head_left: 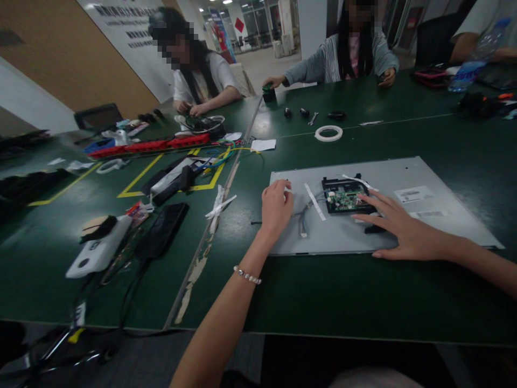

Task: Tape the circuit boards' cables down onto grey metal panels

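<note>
A grey flat panel (347, 237) lies on the green table, with a green circuit board (345, 200) in a black frame on it. My left hand (277, 207) rests at the panel's left edge, fingers curled inward; what they may grip is hidden. A thin dark end (256, 222) pokes out left of that hand. Between the hand and the board runs a cable with a white connector (304, 235). Over the board's right side, my right hand (398, 223) is spread open, with its thumb near the panel's front edge. A white tape strip (314, 201) sticks to the panel beside the board.
A roll of white tape (328, 133), a small wrench (313, 118) and black parts lie behind the panel. To the left are a black phone (162, 230), a white power bank (99, 248) and a red strip (149, 145). Two people sit opposite; another is at far right.
</note>
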Demonstrator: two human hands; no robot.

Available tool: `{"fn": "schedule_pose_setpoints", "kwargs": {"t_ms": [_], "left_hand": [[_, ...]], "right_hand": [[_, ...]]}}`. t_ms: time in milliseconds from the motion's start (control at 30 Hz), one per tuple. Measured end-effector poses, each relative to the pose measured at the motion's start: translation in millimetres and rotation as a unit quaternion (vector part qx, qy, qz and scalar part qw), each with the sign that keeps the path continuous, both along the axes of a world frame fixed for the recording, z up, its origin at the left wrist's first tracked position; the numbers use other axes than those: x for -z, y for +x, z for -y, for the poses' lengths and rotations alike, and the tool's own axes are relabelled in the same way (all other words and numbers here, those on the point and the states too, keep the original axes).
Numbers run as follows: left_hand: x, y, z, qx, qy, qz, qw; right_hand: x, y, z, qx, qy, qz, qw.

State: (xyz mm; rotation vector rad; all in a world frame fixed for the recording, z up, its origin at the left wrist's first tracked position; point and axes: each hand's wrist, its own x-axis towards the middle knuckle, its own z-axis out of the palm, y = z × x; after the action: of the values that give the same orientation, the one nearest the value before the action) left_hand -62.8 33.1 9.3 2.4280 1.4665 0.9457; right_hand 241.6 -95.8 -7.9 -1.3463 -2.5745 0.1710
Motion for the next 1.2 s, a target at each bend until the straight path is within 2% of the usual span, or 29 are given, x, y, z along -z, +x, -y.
{"fn": "schedule_pose_setpoints", "kwargs": {"t_ms": [733,967,1200], "left_hand": [[0.2,1.9,1.7,0.012,0.011,-0.023,1.0],[2.6,1.9,1.2,0.017,0.022,-0.028,0.999],[1.6,0.9,0.7,0.015,0.027,-0.031,0.999]], "right_hand": [[4.6,4.5,1.4,0.024,-0.005,-0.012,1.0],[7.3,18.4,6.2,0.045,-0.029,-0.023,0.998],[11.0,39.7,8.5,0.1,-0.016,-0.003,0.995]]}}
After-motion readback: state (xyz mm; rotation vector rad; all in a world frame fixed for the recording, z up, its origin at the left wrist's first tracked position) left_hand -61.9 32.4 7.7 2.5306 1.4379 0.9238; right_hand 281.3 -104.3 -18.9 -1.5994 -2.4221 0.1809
